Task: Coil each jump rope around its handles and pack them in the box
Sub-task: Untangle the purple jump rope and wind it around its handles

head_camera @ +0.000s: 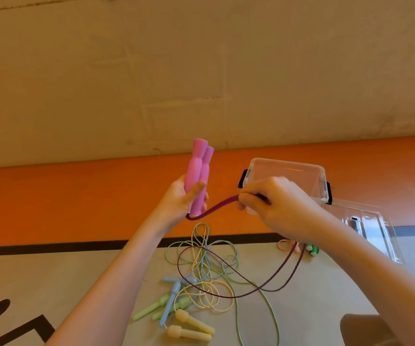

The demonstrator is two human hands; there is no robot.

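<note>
Left hand (180, 199): fingers and thumb curled round the pair of pink handles (199, 176), held side by side and upright, near ends low by the palm. Right hand (273, 206): fingertips pinched on the doubled purple cord (216, 207) just right of the handles. A short taut stretch runs between the two hands; no turn is on the handles yet. From under the right hand the cord drops in two long strands and loops wide over the mat (64, 278).

Below the hands: a tangle of slack cords (209, 260), green, yellow and bluish, with the purple loop lying across it. At the near edge of that heap lie green handles (149, 311), blue handles (170, 299) and yellow handles (191, 327). The clear plastic box (286, 171) stands open, far right, partly behind the right hand; its lid (371, 233) lies just right of it.

Risks, as judged:
- Purple loop crosses the other cords; winding may drag or snag them, since the slack lies through the heap.
- Two handles in one grip could splay or slip if the pull turns sideways.
- Loose pinch would let early turns slide off the low ends.
</note>
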